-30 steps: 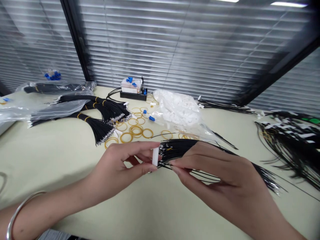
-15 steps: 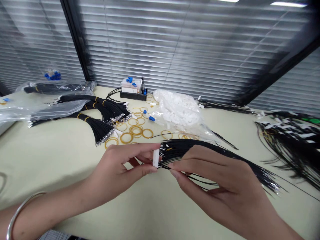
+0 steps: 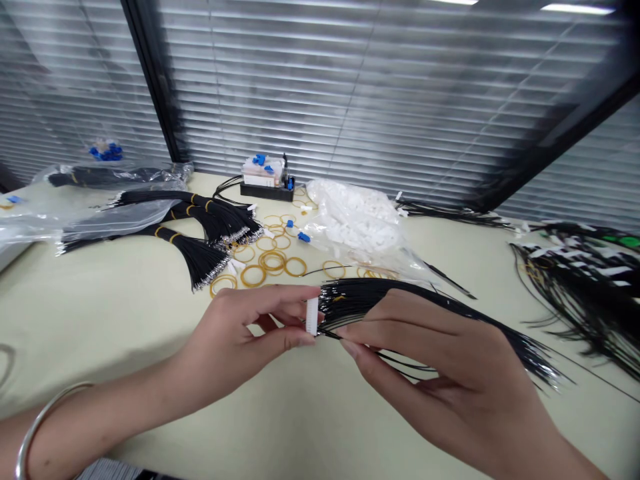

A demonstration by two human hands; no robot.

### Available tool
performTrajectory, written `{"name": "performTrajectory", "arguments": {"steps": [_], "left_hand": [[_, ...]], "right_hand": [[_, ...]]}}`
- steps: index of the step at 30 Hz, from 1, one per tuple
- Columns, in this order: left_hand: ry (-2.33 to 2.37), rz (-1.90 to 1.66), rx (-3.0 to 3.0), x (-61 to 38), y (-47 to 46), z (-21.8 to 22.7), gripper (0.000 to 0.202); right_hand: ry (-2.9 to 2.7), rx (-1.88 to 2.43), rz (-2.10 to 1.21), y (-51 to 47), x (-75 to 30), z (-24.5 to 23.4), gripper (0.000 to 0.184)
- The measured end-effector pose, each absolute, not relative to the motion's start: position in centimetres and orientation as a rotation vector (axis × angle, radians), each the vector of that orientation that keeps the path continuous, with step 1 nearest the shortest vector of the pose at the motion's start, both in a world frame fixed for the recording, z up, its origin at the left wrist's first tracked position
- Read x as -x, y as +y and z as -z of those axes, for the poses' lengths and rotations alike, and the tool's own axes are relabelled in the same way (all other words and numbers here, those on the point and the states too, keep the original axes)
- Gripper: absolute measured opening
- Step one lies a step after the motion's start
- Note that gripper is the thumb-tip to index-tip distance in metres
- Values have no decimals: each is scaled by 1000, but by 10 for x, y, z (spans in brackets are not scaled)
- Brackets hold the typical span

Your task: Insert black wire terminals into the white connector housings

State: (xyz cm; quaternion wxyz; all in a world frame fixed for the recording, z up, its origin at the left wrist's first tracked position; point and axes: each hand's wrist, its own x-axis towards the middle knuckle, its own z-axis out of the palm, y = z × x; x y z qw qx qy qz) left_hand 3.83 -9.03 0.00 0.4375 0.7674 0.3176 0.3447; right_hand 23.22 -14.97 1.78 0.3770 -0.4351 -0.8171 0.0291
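Between the thumb and fingers of my left hand [image 3: 245, 333] stands a small white connector housing [image 3: 312, 316], held upright. My right hand [image 3: 445, 367] pinches a thin black wire [image 3: 330, 334] close to the housing's lower end. Whether the wire's tip sits inside the housing I cannot tell. Other black wires run out under my right hand. Just behind both hands lies a thick bundle of black wires [image 3: 400, 287] with metal terminals at its ends, partly covered by my right hand.
Yellow rubber bands [image 3: 273, 261] lie scattered past my left hand. A clear bag of white parts [image 3: 357, 217] sits behind, near a black tray [image 3: 267, 191]. Banded wire bundles [image 3: 200, 257] are at left, and a pile of labelled wires [image 3: 590, 287] at right.
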Motion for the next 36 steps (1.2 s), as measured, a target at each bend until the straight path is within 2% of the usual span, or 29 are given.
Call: {"name": "performTrajectory", "arguments": {"steps": [22, 31, 36], "left_hand": [[758, -888, -1940, -40, -90, 2, 34], [712, -944, -2037, -37, -92, 4, 34], [683, -969, -2034, -37, -93, 6, 36]], "right_hand": [[-2180, 1099, 125, -154, -236, -9, 13], [-2252, 1058, 414, -154, -230, -6, 8], [-2237, 1050, 430, -156, -228, -3, 9]]}}
